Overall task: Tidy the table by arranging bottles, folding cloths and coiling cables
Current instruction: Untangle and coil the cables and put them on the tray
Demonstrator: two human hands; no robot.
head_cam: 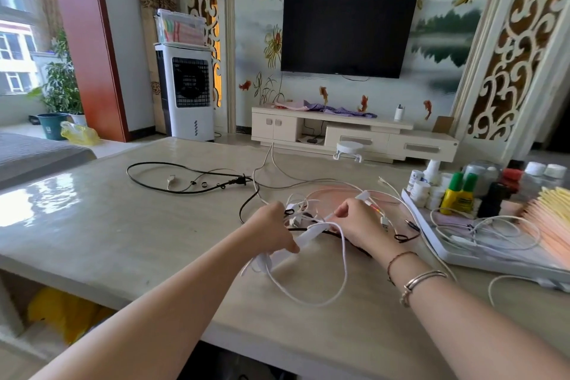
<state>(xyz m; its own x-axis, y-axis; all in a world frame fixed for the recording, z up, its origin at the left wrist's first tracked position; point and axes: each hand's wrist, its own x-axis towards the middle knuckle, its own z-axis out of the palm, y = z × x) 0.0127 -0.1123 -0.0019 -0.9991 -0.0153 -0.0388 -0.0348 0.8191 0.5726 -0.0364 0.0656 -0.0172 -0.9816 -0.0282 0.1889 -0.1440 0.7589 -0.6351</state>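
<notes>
A tangle of white cables (308, 210) lies mid-table. My left hand (271, 227) grips a flat white cable (311, 234) that loops down toward the near edge. My right hand (357, 222) pinches the same white cable's other part close to a plug. A black power cord (185, 179) curls on the table farther left, apart from both hands. Bottles (456, 194) stand grouped on a white tray (456, 259) at the right, with another white cable (493, 228) coiled on it and a stack of pink and yellow cloths (549, 219).
The beige table (123, 241) has its near edge just below my forearms. A small white stool (348, 149) and a TV cabinet (354, 133) stand beyond the far edge. A white fan unit (188, 92) is at the back left.
</notes>
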